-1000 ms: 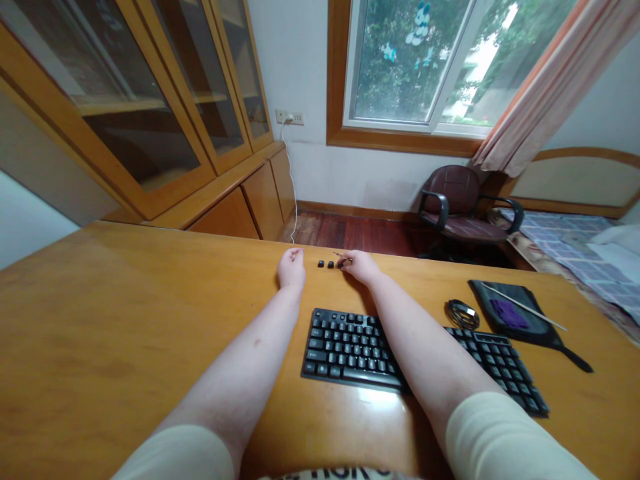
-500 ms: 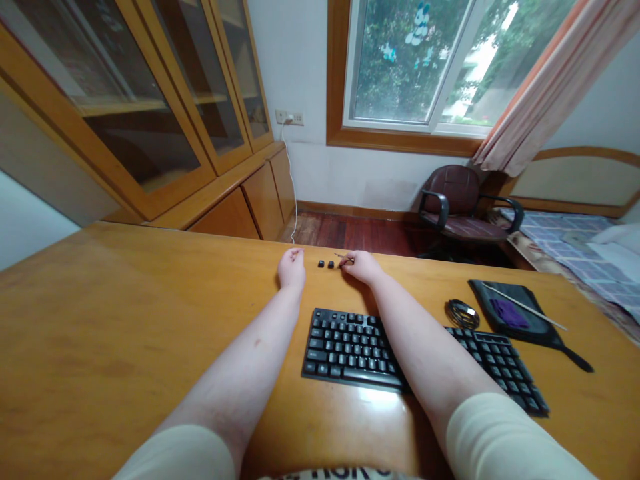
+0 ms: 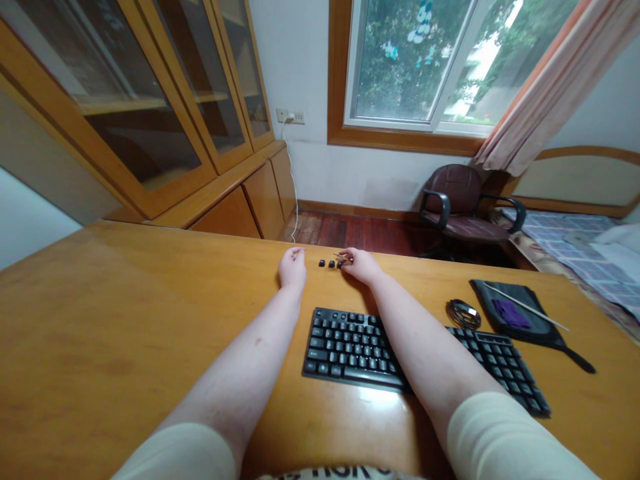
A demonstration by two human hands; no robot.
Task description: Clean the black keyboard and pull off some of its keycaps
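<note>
Near the far edge of the desk, three small black keycaps [image 3: 322,263] stand in a short row between my hands. My right hand [image 3: 361,265] is closed around a thin, stick-like tool [image 3: 343,257] whose tip points left. Its fingertips are at the rightmost keycap [image 3: 340,265]; whether they touch it I cannot tell. To the left of the row rests my left hand [image 3: 292,268], its fingers pinched together. What it holds, if anything, is hidden. A black keyboard [image 3: 350,345] lies closer to me, partly covered by my right forearm.
Right of the keyboard are a coiled black cable [image 3: 464,314] and a dark pouch [image 3: 543,300] with a purple cloth [image 3: 510,313] and a pale stick [image 3: 525,307] on it. Beyond the wooden desk [image 3: 150,320] stand an office chair [image 3: 455,200] and a glass-door cabinet [image 3: 220,167].
A third keycap now shows at the right end of the row, by my right fingertips, where two showed before. My right fingers have opened slightly. My left hand has stayed put.
</note>
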